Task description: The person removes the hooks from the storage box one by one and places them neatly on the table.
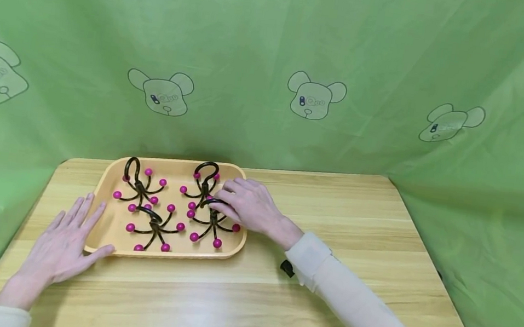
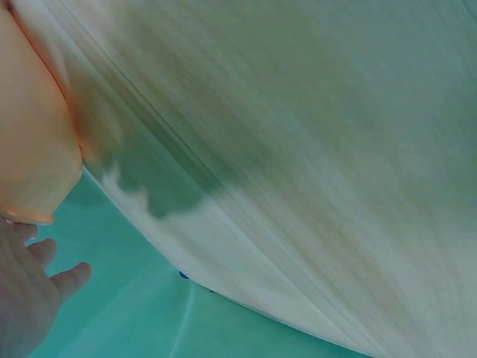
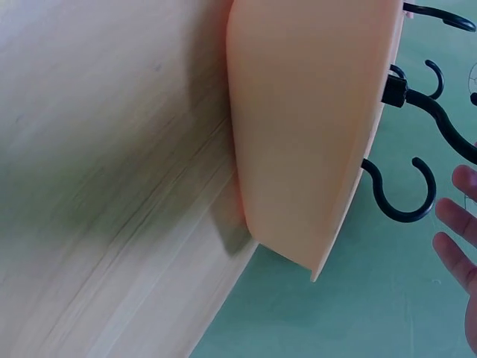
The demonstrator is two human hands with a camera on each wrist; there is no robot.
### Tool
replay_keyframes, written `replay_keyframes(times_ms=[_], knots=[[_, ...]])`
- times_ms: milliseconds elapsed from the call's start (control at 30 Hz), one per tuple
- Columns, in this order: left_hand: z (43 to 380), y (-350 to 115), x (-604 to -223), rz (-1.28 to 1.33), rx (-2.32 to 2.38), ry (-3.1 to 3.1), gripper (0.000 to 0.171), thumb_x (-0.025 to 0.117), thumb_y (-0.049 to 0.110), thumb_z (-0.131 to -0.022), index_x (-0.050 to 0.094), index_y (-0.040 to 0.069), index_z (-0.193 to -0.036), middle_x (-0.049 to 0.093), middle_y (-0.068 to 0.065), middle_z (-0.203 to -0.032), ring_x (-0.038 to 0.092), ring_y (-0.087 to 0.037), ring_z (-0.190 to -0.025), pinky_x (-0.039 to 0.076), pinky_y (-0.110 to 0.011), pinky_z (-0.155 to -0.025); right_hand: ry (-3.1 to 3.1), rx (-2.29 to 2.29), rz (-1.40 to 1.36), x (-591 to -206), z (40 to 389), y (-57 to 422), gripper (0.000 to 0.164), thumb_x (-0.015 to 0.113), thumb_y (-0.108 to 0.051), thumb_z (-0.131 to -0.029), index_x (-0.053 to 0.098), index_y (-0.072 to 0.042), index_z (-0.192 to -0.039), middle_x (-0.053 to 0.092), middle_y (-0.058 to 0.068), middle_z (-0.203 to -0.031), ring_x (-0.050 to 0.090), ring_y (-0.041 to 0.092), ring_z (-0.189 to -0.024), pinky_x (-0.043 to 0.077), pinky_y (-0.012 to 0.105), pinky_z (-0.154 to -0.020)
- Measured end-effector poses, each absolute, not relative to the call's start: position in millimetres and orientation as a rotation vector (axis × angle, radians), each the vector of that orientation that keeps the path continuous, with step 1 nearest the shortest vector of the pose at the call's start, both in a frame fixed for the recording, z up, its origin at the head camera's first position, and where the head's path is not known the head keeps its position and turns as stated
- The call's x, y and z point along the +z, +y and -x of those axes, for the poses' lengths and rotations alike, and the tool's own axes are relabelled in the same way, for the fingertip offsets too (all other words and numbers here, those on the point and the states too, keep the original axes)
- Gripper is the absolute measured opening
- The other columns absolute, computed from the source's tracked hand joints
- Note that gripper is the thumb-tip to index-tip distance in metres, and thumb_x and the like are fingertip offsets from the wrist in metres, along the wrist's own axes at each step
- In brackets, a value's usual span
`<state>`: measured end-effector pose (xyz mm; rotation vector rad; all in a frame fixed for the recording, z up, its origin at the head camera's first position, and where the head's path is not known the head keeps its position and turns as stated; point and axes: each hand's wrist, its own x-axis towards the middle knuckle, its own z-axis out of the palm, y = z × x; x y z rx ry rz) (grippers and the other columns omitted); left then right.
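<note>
Several black rotating hooks with curved arms and magenta ball tips sit in a shallow peach-orange tray (image 1: 106,231). My right hand (image 1: 251,206) reaches over the tray's right side. Its thumb and fingers pinch the curved top of the front-right hook (image 1: 213,222), which leans toward the hand. In the right wrist view that hook's thick stem (image 3: 440,123) runs to the frame edge by the fingers (image 3: 455,216). My left hand (image 1: 59,247) lies with fingers spread along the tray's left rim, thumb at the front-left corner. The left wrist view catches its fingers (image 2: 67,280) beside the tray.
Two more hooks stand at the back, one at left (image 1: 139,187) and one at right (image 1: 204,189), and another at front left (image 1: 154,225). The tray rests on a wooden table (image 1: 223,307). A green curtain (image 1: 259,30) surrounds the table. A small black item (image 1: 287,268) shows below the right forearm.
</note>
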<state>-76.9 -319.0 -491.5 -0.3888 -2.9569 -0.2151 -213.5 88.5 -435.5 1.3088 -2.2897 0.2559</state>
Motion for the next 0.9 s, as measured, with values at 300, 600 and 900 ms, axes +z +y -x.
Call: replay_keyframes(times_ms=[300,600,900], knots=[[76.7,-319.1,-490.7,0.389,-0.209,-2.957,0.100,0.060,0.065,-0.096,0.025,0.006,-0.167,0.018,-0.030,-0.174,0.011,-0.044,-0.165,0.031,-0.073,-0.121,-2.261,0.300,-1.309,-422.3,210.9,90.0,0.019,0.072,-0.041,-0.098,0.077,-0.023,-0.103,0.077,-0.006,-0.098,0.068,0.012,-0.088,0.061,0.027,-0.080],[75.8,-318.8,-490.3,0.384,-0.199,-2.964,0.099,0.059,0.066,-0.096,0.025,0.005,-0.167,0.013,-0.029,-0.175,0.017,-0.047,-0.163,0.030,-0.073,-0.121,-2.241,0.346,-1.274,-408.2,210.6,97.8,0.019,0.073,-0.038,-0.097,0.078,-0.020,-0.099,0.075,-0.004,-0.093,0.067,0.013,-0.083,0.059,0.026,-0.076],[76.6,-318.6,-491.2,0.383,-0.194,-2.966,0.099,0.059,0.067,-0.097,0.025,0.005,-0.167,0.009,-0.027,-0.176,0.017,-0.048,-0.163,0.031,-0.074,-0.121,-2.158,0.356,-1.237,-400.3,214.6,109.4,0.022,0.076,-0.037,-0.094,0.079,-0.017,-0.098,0.077,-0.002,-0.093,0.069,0.015,-0.082,0.058,0.025,-0.069]])
